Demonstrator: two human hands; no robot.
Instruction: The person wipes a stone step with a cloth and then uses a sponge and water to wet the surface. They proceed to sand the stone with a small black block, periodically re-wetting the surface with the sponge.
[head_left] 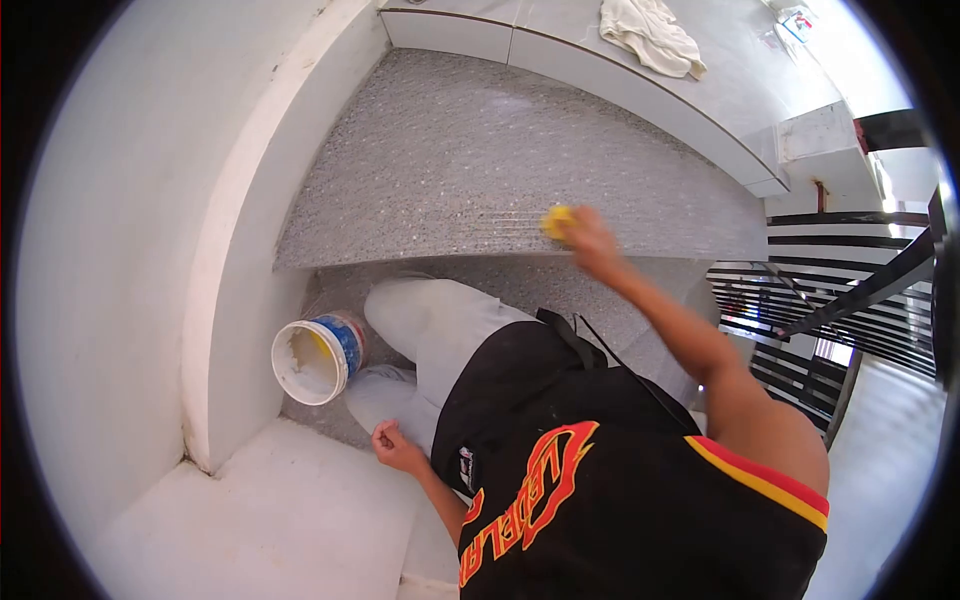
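My right hand (592, 243) is closed round a yellow sponge (558, 223), pressed to the speckled grey stone step (430, 165) close to its front edge. Hand and sponge are slightly blurred. Pale streaks run along the grooves just left of the sponge. My left hand (395, 443) rests low by my bent leg, fingers curled in and nothing showing in them. Nearest to it is a white bucket (283, 372) with a blue label, tipped toward me in the view. Something yellow shows inside the bucket, and its inner wall is smeared white.
A white wall (110, 260) closes the left side. Beyond the step, a white tiled riser (600, 75) leads up to a ledge with a crumpled cream cloth (655, 38). Black metal railings (830, 285) stand at the right. A white tiled surface (290, 500) lies at lower left.
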